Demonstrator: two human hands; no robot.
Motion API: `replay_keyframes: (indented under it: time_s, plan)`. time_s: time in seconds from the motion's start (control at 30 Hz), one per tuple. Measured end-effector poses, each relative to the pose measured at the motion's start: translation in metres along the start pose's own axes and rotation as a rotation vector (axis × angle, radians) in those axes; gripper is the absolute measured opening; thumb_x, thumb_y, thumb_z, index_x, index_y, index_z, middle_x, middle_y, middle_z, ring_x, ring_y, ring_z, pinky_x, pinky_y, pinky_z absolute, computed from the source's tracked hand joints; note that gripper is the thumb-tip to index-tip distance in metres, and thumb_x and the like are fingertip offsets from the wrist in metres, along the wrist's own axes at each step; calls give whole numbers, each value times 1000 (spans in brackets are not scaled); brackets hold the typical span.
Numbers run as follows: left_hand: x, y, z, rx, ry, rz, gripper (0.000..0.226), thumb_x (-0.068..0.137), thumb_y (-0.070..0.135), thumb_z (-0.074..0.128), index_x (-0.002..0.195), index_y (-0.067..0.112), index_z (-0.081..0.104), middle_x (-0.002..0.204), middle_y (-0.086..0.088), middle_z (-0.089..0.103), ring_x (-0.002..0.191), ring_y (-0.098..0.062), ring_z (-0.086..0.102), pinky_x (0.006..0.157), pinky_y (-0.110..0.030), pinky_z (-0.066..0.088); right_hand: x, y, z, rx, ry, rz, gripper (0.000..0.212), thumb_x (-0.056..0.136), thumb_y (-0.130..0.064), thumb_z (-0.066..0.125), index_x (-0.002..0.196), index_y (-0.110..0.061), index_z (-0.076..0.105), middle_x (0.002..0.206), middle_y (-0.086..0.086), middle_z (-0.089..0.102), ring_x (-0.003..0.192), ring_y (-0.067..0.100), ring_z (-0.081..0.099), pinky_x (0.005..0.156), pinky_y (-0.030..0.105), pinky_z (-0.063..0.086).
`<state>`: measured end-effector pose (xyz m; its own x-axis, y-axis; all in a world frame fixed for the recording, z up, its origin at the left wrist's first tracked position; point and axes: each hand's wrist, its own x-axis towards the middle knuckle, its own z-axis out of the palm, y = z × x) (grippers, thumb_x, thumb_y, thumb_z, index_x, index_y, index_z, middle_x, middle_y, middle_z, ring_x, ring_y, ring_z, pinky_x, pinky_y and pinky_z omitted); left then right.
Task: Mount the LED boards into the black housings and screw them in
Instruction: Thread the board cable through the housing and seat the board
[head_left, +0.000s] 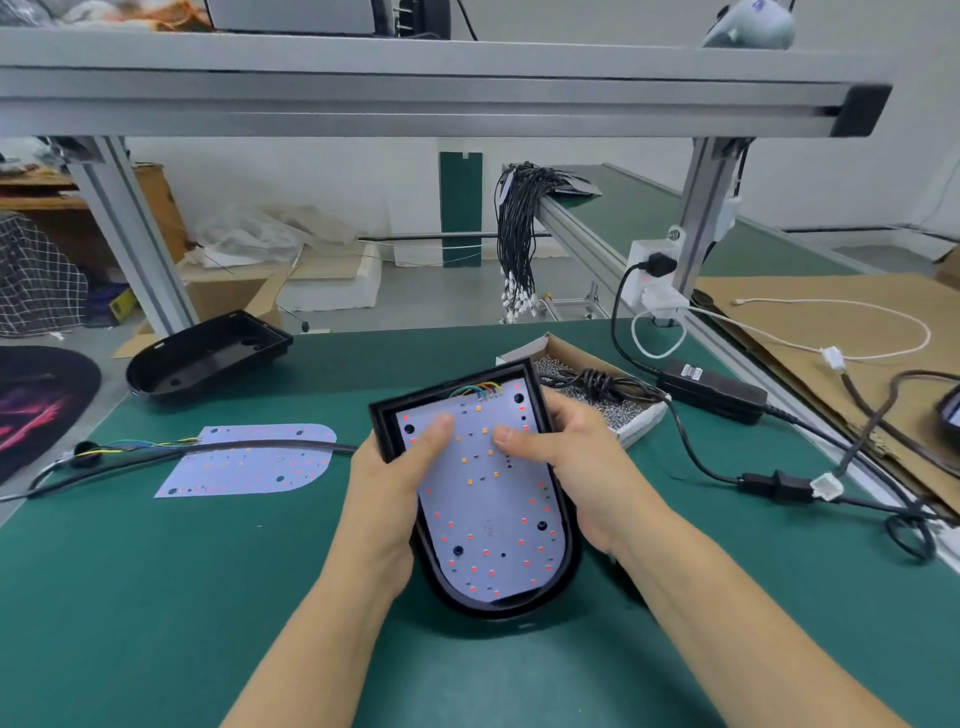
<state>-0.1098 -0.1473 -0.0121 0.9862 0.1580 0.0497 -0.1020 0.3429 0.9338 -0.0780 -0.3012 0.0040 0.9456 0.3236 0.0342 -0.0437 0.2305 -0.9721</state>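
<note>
I am holding a black housing (563, 525) above the green worktop (156, 597) with both hands, its rounded end toward me and its square end tilted up and away. A white LED board (488, 499) is lying inside it, red and orange LEDs dotted across its face, coloured wires (475, 389) meeting it at the far edge. My left hand (389, 483) is gripping the housing's left wall, fingers curled underneath out of sight, thumb (434, 434) pressing flat on the board near its upper left. My right hand (582, 462) is gripping the right wall the same way, its thumb (519, 435) lying on the board toward the upper middle. Both hands are closed around the housing; neither is holding anything else. Left of me on the worktop a second board (249, 460) is lying flat and loose, a black cable (208, 449) running across it and thin coloured leads trailing off its left end. Beyond that, near the far left edge, an empty housing (208, 351) is sitting open side up. Just behind my right hand a cardboard tray of screws (623, 410) is resting on the worktop, with a coiled black cord lying over it. A black power adapter (711, 384) is lying to the right of the tray.
</note>
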Motion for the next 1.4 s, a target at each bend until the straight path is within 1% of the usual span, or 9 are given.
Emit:
replay_keyframes:
  time_s: [0.1,0.17,0.4,0.6,0.73,0.9,1.17,1.3,1.4]
  plan:
    - [3,2,-3,-10,9,-40,23,75,33,71,93,19,74,98,-5,75,89,-21,72,67,-29,57,0,1,1,-46,3,-5,18,85,1,64,97,-11,70,95,9,75,81,23,71,70,31,57]
    - [4,5,-3,45,-18,1,38,68,20,75,103,9,70,99,-8,75,90,-26,72,70,-33,58,-1,0,1,-50,7,-14,14,88,-5,63,100,-8,70,98,11,74,84,25,71,75,34,58]
    - [4,11,-2,157,-148,61,43,69,5,75,110,3,65,100,-8,74,89,-24,72,68,-24,55,-6,-7,-2,-11,62,-19,10,84,-4,66,90,-8,72,91,11,75,76,24,72,63,30,58]
    - [1,12,-1,100,-58,-39,27,83,25,67,107,11,68,102,-4,74,94,-23,71,80,-36,58,-9,1,-5,-39,45,-3,17,88,-13,63,104,-9,69,102,7,74,91,22,71,73,26,57]
    - [-2,16,3,100,7,5,11,87,14,65,97,10,71,93,-5,76,85,-21,72,66,-27,58,-11,5,-2,-11,51,-104,16,89,-10,61,99,-18,71,103,4,74,93,17,70,72,22,54]
    - [-5,13,10,300,156,185,15,86,15,68,78,27,72,78,6,74,71,-13,68,67,-28,56,-9,9,7,-147,166,-231,19,90,-3,60,91,-18,71,92,0,75,83,14,71,67,22,53]
    - [-12,19,3,349,173,282,17,84,15,69,86,31,73,85,12,75,80,-8,70,67,-18,54,-14,15,14,-127,137,-245,15,93,-8,57,99,-16,69,98,-1,74,89,13,70,71,20,52]
    - [-12,19,2,262,208,196,10,84,14,69,84,23,74,85,6,75,78,-12,70,64,-20,54,-15,15,16,-225,170,-277,10,91,-14,60,95,-18,69,93,2,73,86,17,69,73,33,55]
    - [-10,24,-3,127,79,3,17,80,17,72,97,14,72,94,-3,75,86,-20,72,65,-23,57,-16,16,19,-260,214,-341,11,85,-22,60,92,-19,68,89,2,73,84,23,68,75,40,55]
